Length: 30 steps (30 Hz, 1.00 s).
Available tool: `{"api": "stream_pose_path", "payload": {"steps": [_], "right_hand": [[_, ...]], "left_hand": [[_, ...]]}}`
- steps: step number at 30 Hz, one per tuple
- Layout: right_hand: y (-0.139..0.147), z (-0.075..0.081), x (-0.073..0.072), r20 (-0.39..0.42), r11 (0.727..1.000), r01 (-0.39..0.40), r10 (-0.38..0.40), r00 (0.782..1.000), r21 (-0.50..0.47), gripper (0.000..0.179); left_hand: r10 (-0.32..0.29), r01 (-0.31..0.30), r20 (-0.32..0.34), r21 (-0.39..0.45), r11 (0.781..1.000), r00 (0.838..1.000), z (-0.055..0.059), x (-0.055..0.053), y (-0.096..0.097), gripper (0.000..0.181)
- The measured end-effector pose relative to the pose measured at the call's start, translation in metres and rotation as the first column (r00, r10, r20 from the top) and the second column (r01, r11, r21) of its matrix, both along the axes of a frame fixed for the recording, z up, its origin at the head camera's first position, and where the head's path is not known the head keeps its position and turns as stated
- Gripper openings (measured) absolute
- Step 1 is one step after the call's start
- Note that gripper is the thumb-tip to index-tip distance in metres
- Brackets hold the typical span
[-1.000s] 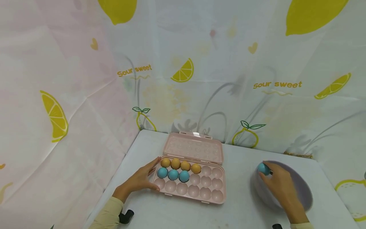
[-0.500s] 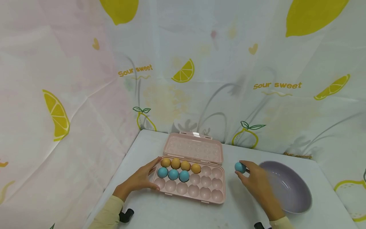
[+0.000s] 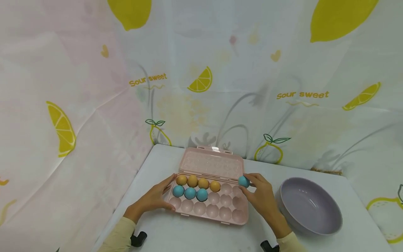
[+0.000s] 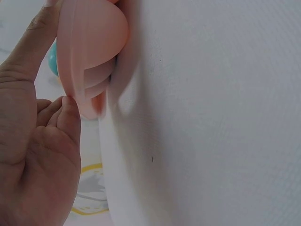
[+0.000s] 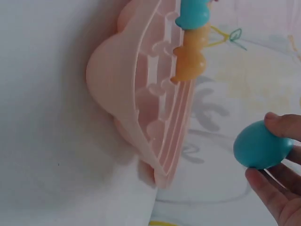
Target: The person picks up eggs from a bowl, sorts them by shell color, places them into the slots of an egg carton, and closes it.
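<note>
A pink plastic egg box (image 3: 206, 219) lies open on the table. Yellow eggs (image 3: 192, 181) fill part of its back row; three blue eggs (image 3: 190, 193) sit at the left of the middle row. My left hand (image 3: 153, 198) holds the box's left end, thumb at the front corner and fingers toward the back. In the left wrist view, thumb and fingertips meet the box rim (image 4: 70, 56). Over the box's back right corner, my right hand (image 3: 262, 196) pinches another blue egg (image 3: 243, 181) between thumb and fingers. That blue egg (image 5: 261, 146) is above the cups in the right wrist view.
To the right of the box stands a purple-grey bowl (image 3: 310, 206). The raised lid (image 3: 212, 163) leans back behind the cups. A cloth printed with lemons (image 3: 201, 80) hangs behind and to the left of the white table (image 3: 189, 238).
My right hand has carried the blue egg leftward, out from the bowl to the box's right end. The left hand stays on the box, and the box has not moved.
</note>
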State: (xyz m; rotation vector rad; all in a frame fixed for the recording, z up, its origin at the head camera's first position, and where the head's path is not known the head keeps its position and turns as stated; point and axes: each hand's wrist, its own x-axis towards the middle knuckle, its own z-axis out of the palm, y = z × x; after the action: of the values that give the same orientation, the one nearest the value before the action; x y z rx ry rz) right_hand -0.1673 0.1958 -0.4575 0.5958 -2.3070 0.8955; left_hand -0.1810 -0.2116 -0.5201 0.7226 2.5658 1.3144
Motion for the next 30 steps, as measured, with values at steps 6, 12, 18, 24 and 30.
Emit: {"api": "stream_pose_path", "payload": {"steps": [6, 12, 18, 24, 30], "right_hand": [[-0.026, -0.003, 0.003, 0.085, 1.000, -0.028, 0.029, 0.996, -0.009, 0.046], [-0.044, -0.008, 0.006, 0.139, 0.999, -0.048, 0.050, 0.989, -0.019, 0.045], [-0.056, -0.019, 0.008, 0.190, 0.996, -0.083, 0.088, 0.978, -0.035, 0.045], [-0.065, -0.026, 0.009, 0.230, 0.994, -0.086, 0.098, 0.968, -0.060, 0.040], [-0.074, -0.032, 0.010, 0.269, 0.993, -0.093, 0.111, 0.957, -0.078, 0.040]], "left_hand": [[0.006, -0.006, 0.022, 0.004, 1.000, 1.000, -0.002, 0.000, -0.001, 0.129], [0.005, -0.005, 0.022, 0.007, 1.000, 1.000, -0.001, 0.001, -0.001, 0.128], [0.000, 0.000, 0.019, 0.008, 1.000, 1.000, -0.002, 0.000, 0.000, 0.128], [-0.001, 0.001, 0.013, 0.011, 1.000, 1.000, -0.002, 0.000, 0.000, 0.128], [-0.015, 0.015, 0.008, 0.043, 0.999, 1.000, -0.001, 0.000, -0.001, 0.125]]}}
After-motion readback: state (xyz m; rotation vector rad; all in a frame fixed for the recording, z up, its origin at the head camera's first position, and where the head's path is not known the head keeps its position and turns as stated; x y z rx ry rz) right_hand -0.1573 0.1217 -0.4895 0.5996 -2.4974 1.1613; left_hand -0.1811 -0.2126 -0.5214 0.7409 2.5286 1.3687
